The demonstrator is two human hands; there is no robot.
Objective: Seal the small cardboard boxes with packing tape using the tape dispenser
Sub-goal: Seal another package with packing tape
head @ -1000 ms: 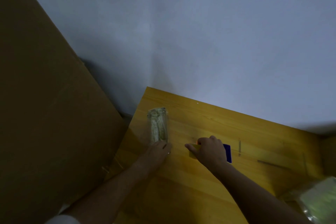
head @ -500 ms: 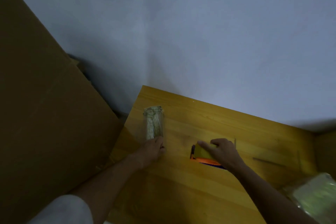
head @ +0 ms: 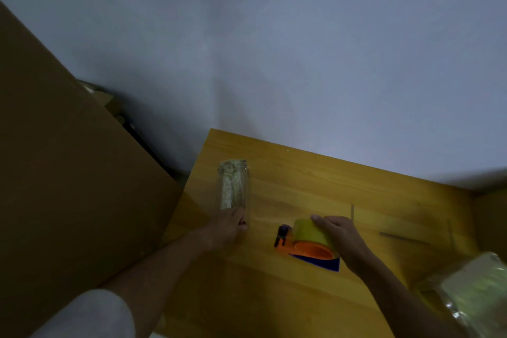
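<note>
Two hands are seen over a yellow wooden bench [head: 315, 181] set against a pale grey wall [head: 274, 49], a large brown cardboard sheet [head: 55, 173] alongside. The orange tape dispenser with yellowish tape [head: 307, 241] is gripped by the right hand [head: 340, 239], fingers curled; a clear plastic-wrapped packet [head: 233, 189] is touched by the left hand [head: 227, 228], its finger spread not discernible.

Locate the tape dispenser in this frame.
In the head view the tape dispenser sits on the wooden table, lower centre-right, gripped by the right hand, right of the left hand.
</note>
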